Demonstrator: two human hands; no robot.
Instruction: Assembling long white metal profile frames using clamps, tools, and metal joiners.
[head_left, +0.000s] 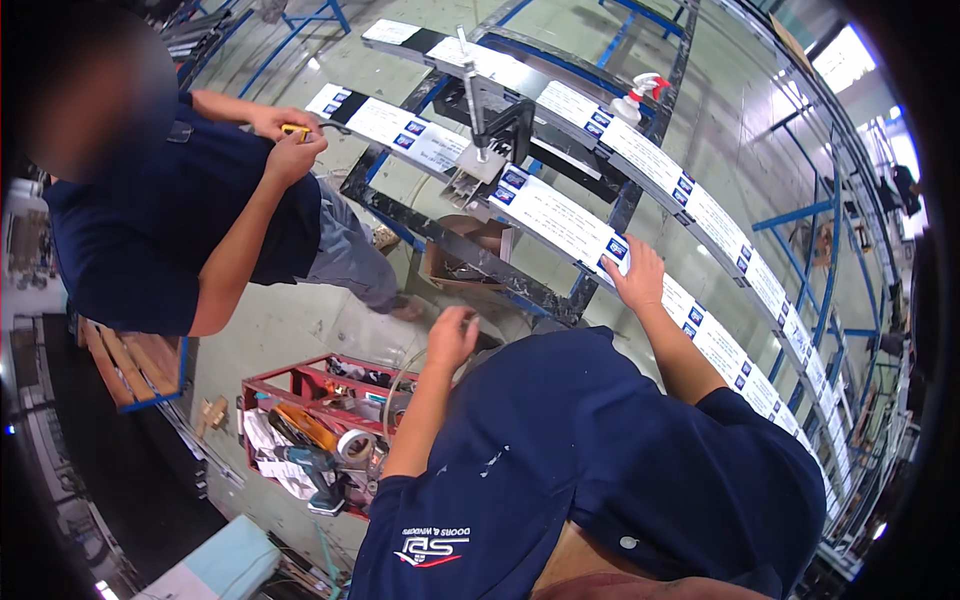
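Note:
My right hand (638, 275) rests on a long profile (560, 218) covered with white printed film, its thumb and fingers spread over the top. Close to my body, my left hand (453, 337) hangs with curled fingers, apart from the profile; nothing shows in it. Farther along, a black and silver clamp-like tool (510, 130) with an upright rod stands at a small metal block (483, 163) on the profile. A second film-covered profile (650, 165) runs alongside, farther from me. Both lie across a dark, scuffed metal frame (460, 250).
At left another person (190, 220) holds a small yellow tool (295, 130) near the profile's end. A white spray bottle (630, 105) with a red trigger stands beyond. Below left is a red toolbox (300, 375) with a cordless drill (318, 475). A cardboard box (435, 262) sits under the frame.

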